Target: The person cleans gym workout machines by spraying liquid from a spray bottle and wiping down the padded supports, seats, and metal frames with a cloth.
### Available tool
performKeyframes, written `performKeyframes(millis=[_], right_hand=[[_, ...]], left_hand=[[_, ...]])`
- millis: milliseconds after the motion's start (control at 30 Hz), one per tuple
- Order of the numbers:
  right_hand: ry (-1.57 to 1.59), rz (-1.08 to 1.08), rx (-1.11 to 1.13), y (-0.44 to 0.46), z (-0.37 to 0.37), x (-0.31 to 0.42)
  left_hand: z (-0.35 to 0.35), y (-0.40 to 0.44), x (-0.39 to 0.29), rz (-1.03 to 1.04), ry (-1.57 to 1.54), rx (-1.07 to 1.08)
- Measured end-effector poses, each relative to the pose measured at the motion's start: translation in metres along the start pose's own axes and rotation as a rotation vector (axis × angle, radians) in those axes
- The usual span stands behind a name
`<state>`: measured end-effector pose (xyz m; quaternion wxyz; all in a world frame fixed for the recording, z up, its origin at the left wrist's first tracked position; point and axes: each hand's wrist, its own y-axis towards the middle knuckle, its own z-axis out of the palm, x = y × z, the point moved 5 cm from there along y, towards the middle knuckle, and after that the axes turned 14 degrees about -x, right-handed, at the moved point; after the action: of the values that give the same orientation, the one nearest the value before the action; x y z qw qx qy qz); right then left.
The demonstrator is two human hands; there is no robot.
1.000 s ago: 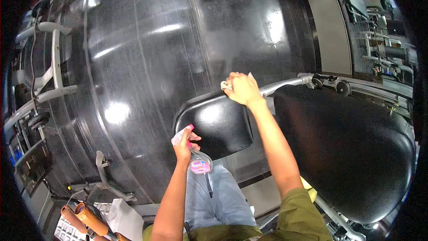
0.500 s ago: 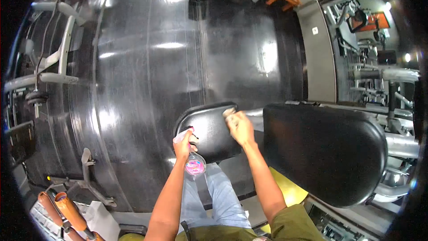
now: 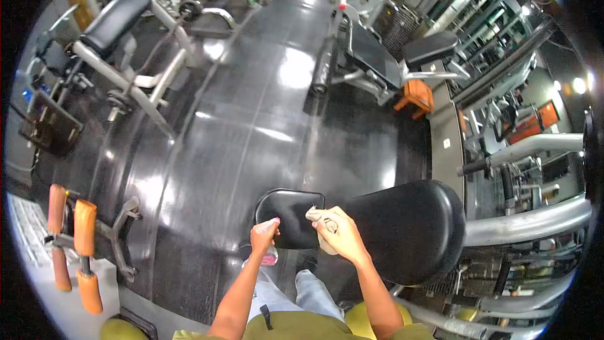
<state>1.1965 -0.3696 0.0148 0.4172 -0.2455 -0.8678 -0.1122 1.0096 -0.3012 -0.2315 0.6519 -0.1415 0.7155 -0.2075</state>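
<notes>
My left hand [image 3: 263,237] is wrapped round the neck of a clear spray bottle [image 3: 270,257] with a pink label, at the left side of a small black padded seat [image 3: 290,208]. A light crumpled cloth [image 3: 327,247] is in my right hand [image 3: 343,233], over the right edge of that seat. Part of the cloth hangs below the fingers. Beside my right hand lies a larger black padded backrest [image 3: 409,230].
Gym machines with a black pad [image 3: 116,17] stand at the upper left. A black bench [image 3: 371,53] and an orange stool [image 3: 416,97] are farther ahead. Orange foam handles [image 3: 85,226] rise at lower left, and a thick silver bar [image 3: 535,221] runs at right.
The view has tilted up, showing more machines ahead. My right hand with the cloth has drawn back from the seat's far edge toward me. The bottle has stayed in my left hand.
</notes>
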Motion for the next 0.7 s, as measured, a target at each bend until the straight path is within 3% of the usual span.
performKeyframes(millis=[100,367,433,533,700], right_hand=[[0.206,-0.011,0.027,-0.003,-0.026,0.027],[0.574,-0.281,0.158,-0.038,-0.119,0.110],[0.642,-0.207,0.227,-0.040,-0.144,0.114],[0.633,-0.415,0.095,-0.036,-0.199,0.118],[0.507,-0.407,-0.128,-0.031,-0.280,0.090]], left_hand=[[-0.011,-0.040,-0.046,0.110,-0.043,0.013],[-0.010,-0.173,-0.189,0.367,-0.012,0.111],[-0.006,-0.201,-0.217,0.424,-0.058,0.131],[0.010,-0.239,-0.251,0.593,-0.004,0.215],[0.052,-0.286,-0.294,0.593,0.035,0.154]])
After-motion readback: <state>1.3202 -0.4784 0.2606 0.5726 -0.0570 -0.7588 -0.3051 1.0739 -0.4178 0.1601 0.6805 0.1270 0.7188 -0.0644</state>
